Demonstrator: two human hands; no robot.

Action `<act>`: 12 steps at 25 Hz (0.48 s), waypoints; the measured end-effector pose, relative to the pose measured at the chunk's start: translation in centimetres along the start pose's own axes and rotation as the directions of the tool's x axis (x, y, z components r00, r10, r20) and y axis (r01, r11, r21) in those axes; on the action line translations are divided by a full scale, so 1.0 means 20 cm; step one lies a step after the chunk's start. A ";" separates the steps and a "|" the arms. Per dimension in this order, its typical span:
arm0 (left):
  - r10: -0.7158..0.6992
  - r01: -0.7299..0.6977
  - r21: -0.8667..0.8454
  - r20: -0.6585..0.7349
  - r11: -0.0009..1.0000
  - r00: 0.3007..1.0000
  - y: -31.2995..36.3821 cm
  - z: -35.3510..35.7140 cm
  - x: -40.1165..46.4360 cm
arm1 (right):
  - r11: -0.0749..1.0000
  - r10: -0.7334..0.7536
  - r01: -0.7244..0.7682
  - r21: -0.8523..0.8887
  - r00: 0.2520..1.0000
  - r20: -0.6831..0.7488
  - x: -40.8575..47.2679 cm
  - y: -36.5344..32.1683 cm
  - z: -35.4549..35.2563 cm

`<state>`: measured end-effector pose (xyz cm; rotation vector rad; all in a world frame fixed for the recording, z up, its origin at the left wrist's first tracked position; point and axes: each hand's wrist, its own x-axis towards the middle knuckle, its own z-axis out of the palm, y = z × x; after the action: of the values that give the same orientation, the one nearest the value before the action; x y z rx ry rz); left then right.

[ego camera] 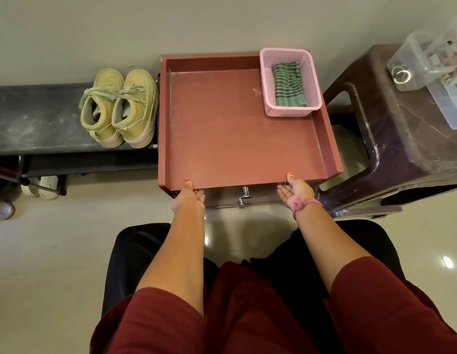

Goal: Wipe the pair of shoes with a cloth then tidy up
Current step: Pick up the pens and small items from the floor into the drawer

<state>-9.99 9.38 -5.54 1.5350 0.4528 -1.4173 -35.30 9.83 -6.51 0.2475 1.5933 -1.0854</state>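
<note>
A pair of dusty yellow lace-up shoes (135, 111) stands side by side on a dark bench (38, 118) at the left, toes pointing away from me. A green striped cloth (288, 85) lies folded in a pink plastic basket (313, 80). The basket sits on the back right corner of a red-brown cabinet top (235, 129) with raised sides. My left hand (189, 198) and my right hand (296, 191) both hold the cabinet top's front edge, thumbs on top and fingers underneath. Neither hand touches the shoes or the cloth.
Two chrome drawer knobs (245, 194) show below the front edge, between my hands. A dark brown plastic stool (401, 139) stands at the right and carries clear plastic containers (432, 67). White footwear (43, 186) lies under the bench. I sit facing the cabinet on a glossy tiled floor.
</note>
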 end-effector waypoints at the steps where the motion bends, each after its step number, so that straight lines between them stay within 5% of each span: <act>1: 0.002 -0.002 0.012 0.007 1.000 1.000 0.00 0.00 0.00 | 1.000 0.000 0.000 0.001 1.000 0.003 0.00 0.00 0.00; 12: 0.005 -0.018 0.189 0.069 0.982 0.998 0.02 -0.10 -0.13 | 0.997 0.007 -0.005 -0.072 1.000 0.028 -0.14 -0.03 -0.01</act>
<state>-9.17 11.62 -3.30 1.6304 0.2734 -1.5350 -34.79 10.65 -3.78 0.1880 1.6026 -1.0207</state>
